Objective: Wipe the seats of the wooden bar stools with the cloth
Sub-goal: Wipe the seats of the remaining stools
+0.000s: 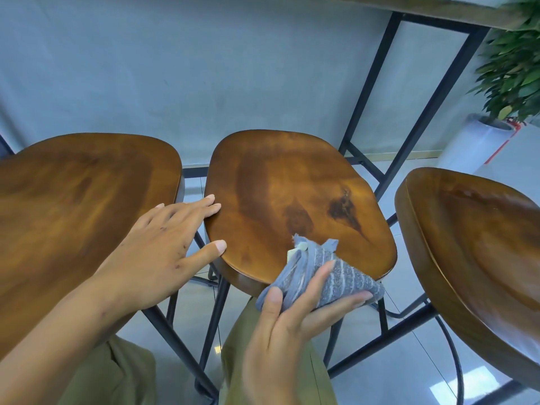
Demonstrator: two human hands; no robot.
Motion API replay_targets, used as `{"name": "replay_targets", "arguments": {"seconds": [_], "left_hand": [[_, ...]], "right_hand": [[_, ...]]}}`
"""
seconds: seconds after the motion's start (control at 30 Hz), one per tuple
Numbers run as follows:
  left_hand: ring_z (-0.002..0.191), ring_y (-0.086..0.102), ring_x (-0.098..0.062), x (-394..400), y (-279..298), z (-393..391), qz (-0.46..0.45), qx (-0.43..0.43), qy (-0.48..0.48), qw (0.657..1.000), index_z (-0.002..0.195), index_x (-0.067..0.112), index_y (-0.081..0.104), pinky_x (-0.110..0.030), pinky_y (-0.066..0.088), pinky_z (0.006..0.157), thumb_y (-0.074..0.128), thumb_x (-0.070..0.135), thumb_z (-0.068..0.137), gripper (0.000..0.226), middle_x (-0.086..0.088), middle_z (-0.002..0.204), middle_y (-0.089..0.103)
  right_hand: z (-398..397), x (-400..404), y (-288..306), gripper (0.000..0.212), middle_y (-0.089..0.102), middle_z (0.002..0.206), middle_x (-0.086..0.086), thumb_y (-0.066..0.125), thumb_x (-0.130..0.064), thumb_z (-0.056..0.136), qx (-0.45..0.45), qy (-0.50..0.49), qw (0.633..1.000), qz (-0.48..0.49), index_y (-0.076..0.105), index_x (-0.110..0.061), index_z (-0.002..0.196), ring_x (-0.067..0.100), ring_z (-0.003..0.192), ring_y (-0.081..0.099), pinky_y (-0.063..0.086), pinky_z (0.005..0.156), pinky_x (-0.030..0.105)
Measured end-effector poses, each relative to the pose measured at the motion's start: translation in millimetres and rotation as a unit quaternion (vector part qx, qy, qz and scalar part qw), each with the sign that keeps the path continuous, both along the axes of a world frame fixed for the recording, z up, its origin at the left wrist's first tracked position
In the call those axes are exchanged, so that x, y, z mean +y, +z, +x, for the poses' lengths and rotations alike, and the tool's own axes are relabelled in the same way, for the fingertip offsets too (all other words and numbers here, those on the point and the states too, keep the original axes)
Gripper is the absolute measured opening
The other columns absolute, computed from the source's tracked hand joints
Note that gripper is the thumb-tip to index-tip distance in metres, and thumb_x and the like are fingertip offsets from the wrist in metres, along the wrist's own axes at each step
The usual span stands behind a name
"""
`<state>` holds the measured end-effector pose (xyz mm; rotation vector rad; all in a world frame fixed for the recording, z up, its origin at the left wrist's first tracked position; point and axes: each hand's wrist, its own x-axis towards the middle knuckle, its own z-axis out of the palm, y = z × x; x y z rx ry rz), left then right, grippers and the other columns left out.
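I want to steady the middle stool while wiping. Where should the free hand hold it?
Grip the middle stool by its rounded left seat edge, coming from the left, where the left hand already reaches. That leaves the seat top free for the cloth in the right hand.

The stool seats (280, 200) are warm brown wood with dark grain patches, their legs (210, 325) black. The cloth (327, 276) is grey-blue with pale stripes. The trousers (117, 375) are olive.

Three stools in a row — left stool (79, 206), middle stool (292, 200), right stool (473, 252). Cloth (318, 276) on the middle seat's near edge. Plant (517, 59) behind the right stool — table frame (409, 97) behind the middle.
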<state>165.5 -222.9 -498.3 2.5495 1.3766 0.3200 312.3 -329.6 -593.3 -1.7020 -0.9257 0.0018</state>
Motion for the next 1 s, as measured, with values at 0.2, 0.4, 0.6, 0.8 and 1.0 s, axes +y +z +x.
{"name": "replay_targets", "arguments": {"seconds": [0.2,0.4,0.6,0.8,1.0], "left_hand": [[0.146,0.013,0.003,-0.6,-0.6,-2.0,-0.001,-0.008,-0.004,1.000,0.153,0.045,0.017,-0.030,0.002,0.123,0.011,0.080,0.084,0.077,0.029,0.160,0.012],[0.146,0.014,0.002,-0.3,-1.0,-1.4,0.002,-0.009,-0.001,1.000,0.153,0.043,0.017,-0.030,0.002,0.123,0.011,0.079,0.085,0.077,0.027,0.160,0.014],[0.147,0.012,0.001,-1.4,0.1,-1.6,0.001,-0.009,-0.001,1.000,0.154,0.043,0.015,-0.031,0.002,0.123,0.009,0.079,0.084,0.079,0.027,0.161,0.011],[0.147,0.007,0.003,-0.7,1.9,-2.8,-0.016,-0.016,-0.005,1.000,0.154,0.044,0.014,-0.031,-0.001,0.123,0.009,0.079,0.083,0.079,0.029,0.161,0.008],[0.144,0.005,0.011,7.1,2.5,-8.8,-0.070,-0.071,-0.021,0.995,0.150,0.047,0.024,-0.028,-0.004,0.122,0.020,0.076,0.087,0.070,0.034,0.157,0.012]], "right_hand": [[109.8,-32.0,-47.8,0.041,-0.014,0.163,0.024,0.045,-0.031,0.100,-0.397,0.061,0.915,-0.034,0.030,-0.029,0.139,0.048,0.150,-0.007,0.003,0.124,0.048],[188.5,-51.1,-19.4,0.074,-0.002,0.166,0.015,0.047,-0.013,0.084,-0.614,0.128,0.774,-0.087,0.027,-0.039,0.151,0.037,0.153,0.002,0.004,0.125,0.048],[176.6,-45.3,-2.6,0.091,0.016,0.162,0.015,0.064,-0.012,0.079,-0.664,0.148,0.728,-0.087,0.025,-0.043,0.155,0.037,0.152,0.013,0.011,0.123,0.051],[127.6,-27.4,19.5,0.076,0.026,0.161,0.010,0.057,-0.011,0.083,-0.681,0.209,0.698,-0.072,0.039,-0.040,0.150,0.035,0.145,0.031,0.021,0.120,0.049],[89.6,-14.7,27.0,0.055,0.034,0.159,0.015,0.050,-0.015,0.097,-0.645,0.223,0.728,-0.066,0.045,-0.032,0.149,0.037,0.144,0.037,0.030,0.116,0.049]]}}
